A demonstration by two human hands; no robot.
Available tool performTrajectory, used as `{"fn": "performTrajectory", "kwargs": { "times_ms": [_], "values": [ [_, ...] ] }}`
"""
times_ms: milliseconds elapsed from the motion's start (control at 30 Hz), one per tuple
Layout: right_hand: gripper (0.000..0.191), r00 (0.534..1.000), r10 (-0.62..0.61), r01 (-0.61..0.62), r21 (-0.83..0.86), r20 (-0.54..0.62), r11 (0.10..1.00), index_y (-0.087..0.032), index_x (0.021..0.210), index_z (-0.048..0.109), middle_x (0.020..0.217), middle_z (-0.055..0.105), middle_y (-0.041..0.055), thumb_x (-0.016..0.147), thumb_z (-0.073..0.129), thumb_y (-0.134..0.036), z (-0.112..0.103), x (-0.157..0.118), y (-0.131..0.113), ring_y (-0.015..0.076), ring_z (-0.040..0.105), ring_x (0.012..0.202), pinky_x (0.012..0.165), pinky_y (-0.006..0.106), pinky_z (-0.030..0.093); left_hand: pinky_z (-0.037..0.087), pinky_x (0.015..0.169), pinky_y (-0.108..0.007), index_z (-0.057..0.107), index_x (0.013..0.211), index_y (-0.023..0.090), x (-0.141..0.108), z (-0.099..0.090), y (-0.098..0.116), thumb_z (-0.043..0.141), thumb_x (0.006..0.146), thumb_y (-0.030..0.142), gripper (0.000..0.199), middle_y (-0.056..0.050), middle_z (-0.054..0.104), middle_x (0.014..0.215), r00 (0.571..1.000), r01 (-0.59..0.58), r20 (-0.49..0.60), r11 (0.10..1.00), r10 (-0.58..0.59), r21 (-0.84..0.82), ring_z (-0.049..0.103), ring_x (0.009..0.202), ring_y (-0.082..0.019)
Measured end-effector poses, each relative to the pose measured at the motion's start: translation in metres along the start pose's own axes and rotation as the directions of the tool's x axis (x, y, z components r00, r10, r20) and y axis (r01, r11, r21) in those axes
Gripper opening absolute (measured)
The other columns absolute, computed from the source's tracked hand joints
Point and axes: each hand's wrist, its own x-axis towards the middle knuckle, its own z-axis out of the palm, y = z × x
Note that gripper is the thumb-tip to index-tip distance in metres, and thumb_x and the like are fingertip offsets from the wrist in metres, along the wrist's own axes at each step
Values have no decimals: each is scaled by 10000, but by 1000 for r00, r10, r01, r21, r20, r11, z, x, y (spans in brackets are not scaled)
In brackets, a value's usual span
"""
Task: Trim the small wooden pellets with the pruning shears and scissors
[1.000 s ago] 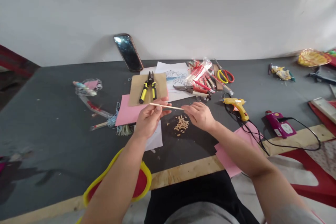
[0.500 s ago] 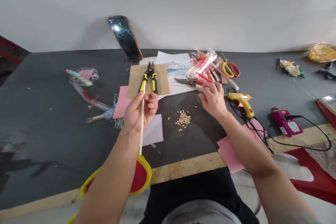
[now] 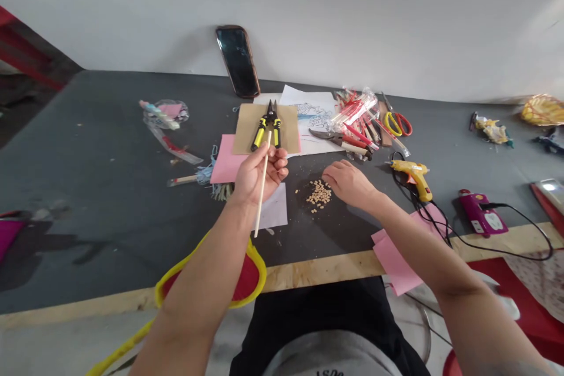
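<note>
My left hand is closed around a thin pale wooden stick, which slants down across the palm. Beside the pile of small cut wooden pieces, my right hand has its fingers bent together at the pile's right edge; their tips are hidden, so whatever they hold does not show. Behind that hand lies a pair of pruning shears, beside a red pen. Yellow-and-black pliers rest with jaws pointing away on a brown card, just beyond my left hand.
A phone leans on the wall. Plastic-wrapped sticks and scissors lie at the back. To the right are a yellow glue gun with its cord and a purple power socket. A yellow-rimmed red item sits by the front edge.
My right hand has left the pruning shears and moved toward me, to the wooden pieces. The stick stays in my left hand. The view has shifted, with the table scene sliding rightward.
</note>
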Motion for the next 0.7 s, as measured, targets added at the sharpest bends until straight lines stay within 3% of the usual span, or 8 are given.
{"fn": "performTrajectory", "kwargs": {
  "times_ms": [133,300,433,600,700],
  "values": [
    [395,995,-81,79,31,60,996,-147,1146,685,1121,681,126,865,472,32,5,16,-7,231,585,1016,970,358,447,500,510,-189,546,662,152,1,-2,-1,623,969,304,352,-18,676,706,1000,-8,14,1000,9,-21,604,561,-83],
    [421,970,-180,172,60,162,983,-151,1087,702,1061,681,113,792,480,51,6,14,-10,230,593,983,955,355,473,506,511,-189,558,663,145,3,-5,-1,624,970,294,348,-27,685,705,999,-15,40,998,17,-53,602,551,-80],
    [448,965,-252,247,69,79,967,-152,1100,702,1080,682,118,785,454,47,6,14,-14,234,595,992,949,364,490,507,512,-185,560,665,147,4,-5,-2,639,964,305,348,-22,681,701,999,-23,48,998,25,-53,599,539,-75],
    [465,876,-480,472,110,59,875,-144,1188,703,1210,698,129,819,480,29,13,28,-26,235,593,1102,1012,376,489,507,511,-178,560,674,146,3,-5,-2,648,959,307,339,-17,673,697,998,-43,48,998,45,-46,593,534,-70],
    [421,850,-522,514,113,67,850,-150,1141,724,1190,717,122,831,493,17,11,27,-23,227,607,1106,1017,370,493,499,508,-172,562,672,148,3,-5,-2,623,971,295,339,-15,671,694,998,-38,47,998,40,-44,592,530,-67]
  ]
}}
